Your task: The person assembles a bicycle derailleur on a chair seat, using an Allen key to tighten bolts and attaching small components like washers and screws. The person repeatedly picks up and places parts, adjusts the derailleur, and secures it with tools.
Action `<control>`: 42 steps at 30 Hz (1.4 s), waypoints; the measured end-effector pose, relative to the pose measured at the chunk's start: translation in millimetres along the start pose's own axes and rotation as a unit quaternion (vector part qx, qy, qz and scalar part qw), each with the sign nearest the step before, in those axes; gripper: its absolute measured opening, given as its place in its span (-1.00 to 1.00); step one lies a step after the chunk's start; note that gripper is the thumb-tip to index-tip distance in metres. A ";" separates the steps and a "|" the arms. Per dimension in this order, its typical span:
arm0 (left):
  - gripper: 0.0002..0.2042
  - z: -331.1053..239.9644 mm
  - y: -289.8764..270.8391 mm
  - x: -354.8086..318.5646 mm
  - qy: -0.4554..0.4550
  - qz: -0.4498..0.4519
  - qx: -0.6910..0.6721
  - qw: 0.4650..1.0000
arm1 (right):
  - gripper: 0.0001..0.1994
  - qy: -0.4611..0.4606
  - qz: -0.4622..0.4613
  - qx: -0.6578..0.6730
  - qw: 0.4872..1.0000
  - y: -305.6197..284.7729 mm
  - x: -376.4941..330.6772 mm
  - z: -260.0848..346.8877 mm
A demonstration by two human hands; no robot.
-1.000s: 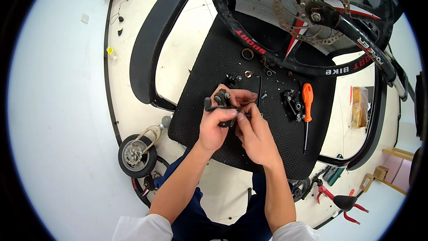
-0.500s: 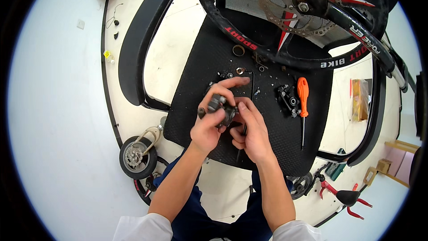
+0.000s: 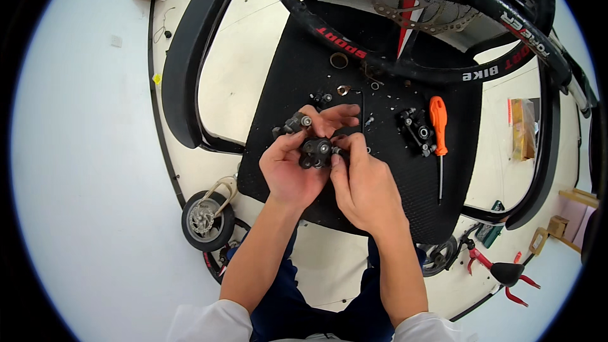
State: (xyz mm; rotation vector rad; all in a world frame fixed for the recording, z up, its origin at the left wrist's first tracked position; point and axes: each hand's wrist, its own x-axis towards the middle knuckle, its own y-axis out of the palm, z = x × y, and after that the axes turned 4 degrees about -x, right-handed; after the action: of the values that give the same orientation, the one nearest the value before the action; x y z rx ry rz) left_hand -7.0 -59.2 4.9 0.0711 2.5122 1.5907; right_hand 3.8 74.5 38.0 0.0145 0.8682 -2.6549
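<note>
A black bicycle disc brake caliper (image 3: 315,153) lies in my left hand (image 3: 288,174), whose fingers curl round it with the upper ones raised. A dark piece with a silver bolt head (image 3: 292,125) shows above the thumb; whether it joins the caliper I cannot tell. At the caliper's right side, my right hand (image 3: 372,193) pinches a small dark piece between thumb and forefinger, its kind mostly hidden. Just beyond the hands lie a black hex key (image 3: 362,109), a hex nut (image 3: 342,90) and a small black bolted part (image 3: 321,99), all on the chair seat (image 3: 278,95).
Right of my hands, a second black caliper (image 3: 415,132) lies beside an orange-handled screwdriver (image 3: 438,125). Beyond them a bicycle wheel (image 3: 373,66) with a brake disc and fork overhangs the seat. A brass-coloured ring (image 3: 339,60) and small bolts lie near it. Armrests (image 3: 180,82) flank the seat.
The caliper has turned in my left hand, now showing its bolted face. My right hand has shifted slightly right and closed in at its side. The whole view has moved a little.
</note>
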 end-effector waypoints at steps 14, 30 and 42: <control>-0.78 9.3 3.5 -2.6 0.085 0.057 0.289 0.952 | -0.75 0.269 0.075 0.446 0.850 -4.0 2.5 -9.9; -0.73 2.3 1.6 -7.6 0.111 -0.041 0.326 0.938 | -0.53 0.233 0.183 0.713 0.635 7.3 -3.5 -24.3; -0.83 -8.8 -13.9 -0.6 0.133 -0.148 0.187 0.962 | -0.50 0.176 0.148 0.572 0.787 2.8 -2.1 -9.4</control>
State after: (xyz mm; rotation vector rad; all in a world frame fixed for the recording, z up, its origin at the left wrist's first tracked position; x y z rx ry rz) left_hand -7.2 -73.2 -3.9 -0.4806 2.8260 1.0584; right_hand 5.8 78.5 29.0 0.8675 -0.7331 -2.4522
